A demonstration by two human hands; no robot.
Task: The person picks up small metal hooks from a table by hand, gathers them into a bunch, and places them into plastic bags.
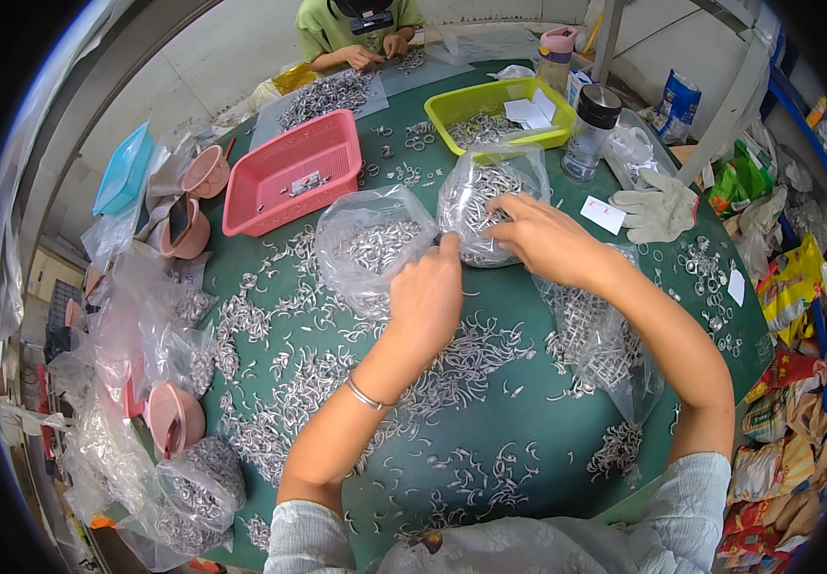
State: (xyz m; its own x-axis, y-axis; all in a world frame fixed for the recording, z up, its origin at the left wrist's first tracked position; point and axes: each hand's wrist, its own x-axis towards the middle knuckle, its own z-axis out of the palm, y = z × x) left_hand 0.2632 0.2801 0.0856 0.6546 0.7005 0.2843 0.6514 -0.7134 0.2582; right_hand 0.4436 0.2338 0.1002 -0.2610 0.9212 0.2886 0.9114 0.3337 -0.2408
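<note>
In the middle of the table, a clear plastic bag [519,165] stands with its mouth spread, full of small curved silver metal pieces [476,199]. My right hand [547,239] reaches over its rim, fingers curled among the pieces. My left hand [430,292] is closed at the bag's near left edge, pinching the plastic; its fingertips are partly hidden. Left of it sits a second clear bag [329,251], also holding curved pieces. Under my right forearm lies a third clear bag [638,378] with silver grid-like pieces.
Loose curved pieces [308,402] cover much of the green table [528,440]. Beyond are a pink basket [241,206], a yellow-green basket [447,113], a lidded bottle [583,143] and a work glove [658,206]. Filled bags [208,478] crowd the left edge. Another person [356,38] works opposite.
</note>
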